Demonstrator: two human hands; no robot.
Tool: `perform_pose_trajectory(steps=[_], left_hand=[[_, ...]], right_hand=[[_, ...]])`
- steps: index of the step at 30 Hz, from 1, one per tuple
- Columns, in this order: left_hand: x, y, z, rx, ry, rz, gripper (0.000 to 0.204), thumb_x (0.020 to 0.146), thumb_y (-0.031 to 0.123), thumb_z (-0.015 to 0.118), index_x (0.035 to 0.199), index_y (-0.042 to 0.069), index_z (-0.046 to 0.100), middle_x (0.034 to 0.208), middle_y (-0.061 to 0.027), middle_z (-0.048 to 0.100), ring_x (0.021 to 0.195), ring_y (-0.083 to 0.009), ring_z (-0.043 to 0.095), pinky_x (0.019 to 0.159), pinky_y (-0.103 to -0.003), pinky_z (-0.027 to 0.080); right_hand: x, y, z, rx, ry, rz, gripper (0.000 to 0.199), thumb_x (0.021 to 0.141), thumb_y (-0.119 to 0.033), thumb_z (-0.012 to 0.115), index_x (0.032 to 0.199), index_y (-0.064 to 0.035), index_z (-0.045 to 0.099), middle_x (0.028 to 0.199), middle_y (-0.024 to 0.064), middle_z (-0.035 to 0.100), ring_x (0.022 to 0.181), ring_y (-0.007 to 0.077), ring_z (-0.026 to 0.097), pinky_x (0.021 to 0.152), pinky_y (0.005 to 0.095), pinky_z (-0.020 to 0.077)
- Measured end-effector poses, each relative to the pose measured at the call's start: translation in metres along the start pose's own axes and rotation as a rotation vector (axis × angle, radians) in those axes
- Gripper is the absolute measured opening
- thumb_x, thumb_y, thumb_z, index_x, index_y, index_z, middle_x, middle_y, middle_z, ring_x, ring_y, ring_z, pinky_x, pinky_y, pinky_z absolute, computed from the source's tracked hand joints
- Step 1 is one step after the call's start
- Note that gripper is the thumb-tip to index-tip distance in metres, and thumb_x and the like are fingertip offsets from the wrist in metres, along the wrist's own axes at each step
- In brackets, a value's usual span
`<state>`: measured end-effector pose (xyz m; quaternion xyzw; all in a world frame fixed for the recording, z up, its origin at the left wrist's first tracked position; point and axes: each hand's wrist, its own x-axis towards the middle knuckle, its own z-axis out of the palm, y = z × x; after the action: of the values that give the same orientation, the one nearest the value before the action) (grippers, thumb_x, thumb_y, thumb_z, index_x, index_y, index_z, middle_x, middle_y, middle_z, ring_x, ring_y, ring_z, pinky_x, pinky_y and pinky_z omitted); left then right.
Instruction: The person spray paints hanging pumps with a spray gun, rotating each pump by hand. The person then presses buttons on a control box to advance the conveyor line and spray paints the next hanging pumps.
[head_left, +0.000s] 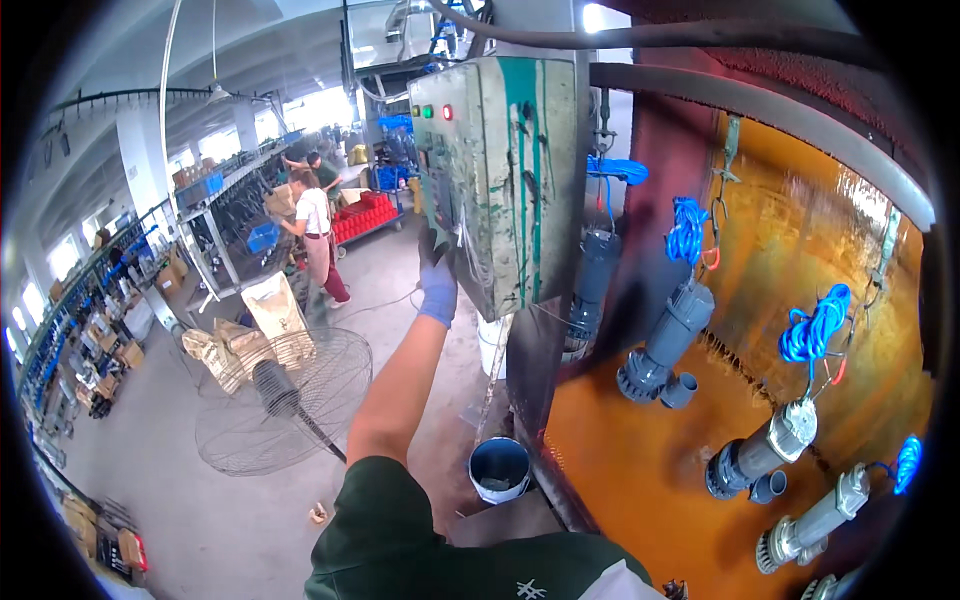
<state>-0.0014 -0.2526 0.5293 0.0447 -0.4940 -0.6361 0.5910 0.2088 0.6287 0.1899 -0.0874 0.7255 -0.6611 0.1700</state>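
Note:
My left hand (437, 278), in a blue glove with dark fingers, is raised to the front face of a grey-green control box (525, 190). Its fingers point upward along the panel, apparently touching it, and grip nothing that I can see. Green paint streaks run down the side of the box. Near the top of its front are green buttons (428, 111) and a lit red button (448, 112). My right hand is out of view.
Grey submersible pumps (668, 340) with coiled blue cables (815, 325) hang from hooks in an orange-stained booth (620, 470) at right. A bucket (499, 470) stands below the box, a wire-caged fan (283, 400) at left. Two people work beyond, near a red-loaded cart (365, 217).

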Motion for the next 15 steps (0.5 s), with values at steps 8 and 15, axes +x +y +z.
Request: perform_pose_trajectory(steps=[8,15], left_hand=[[0.030,-0.018,0.018,-0.022,-0.117,0.094,0.089,0.093,-0.009,0.057,0.172,0.010,0.022,0.165,-0.0135,0.043,0.141,-0.0274,0.053,0.114,-0.035,0.048],[0.025,0.007,0.018,-0.129,-0.113,0.027,0.089,0.095,-0.010,0.056,0.172,0.009,0.018,0.159,-0.0141,0.048,0.132,-0.0241,0.059,0.100,-0.034,0.056]], right_hand=[[0.052,0.010,0.027,-1.136,-0.015,-0.167,0.055,0.112,-0.012,0.047,0.166,-0.0055,0.038,0.171,0.0114,0.042,0.151,0.0258,0.048,0.112,0.0360,0.0492],[0.075,0.064,0.029,-1.259,-0.011,-0.292,0.054,0.111,-0.012,0.049,0.165,-0.0088,0.040,0.172,0.0056,0.042,0.150,0.0235,0.050,0.114,0.0366,0.0489]])
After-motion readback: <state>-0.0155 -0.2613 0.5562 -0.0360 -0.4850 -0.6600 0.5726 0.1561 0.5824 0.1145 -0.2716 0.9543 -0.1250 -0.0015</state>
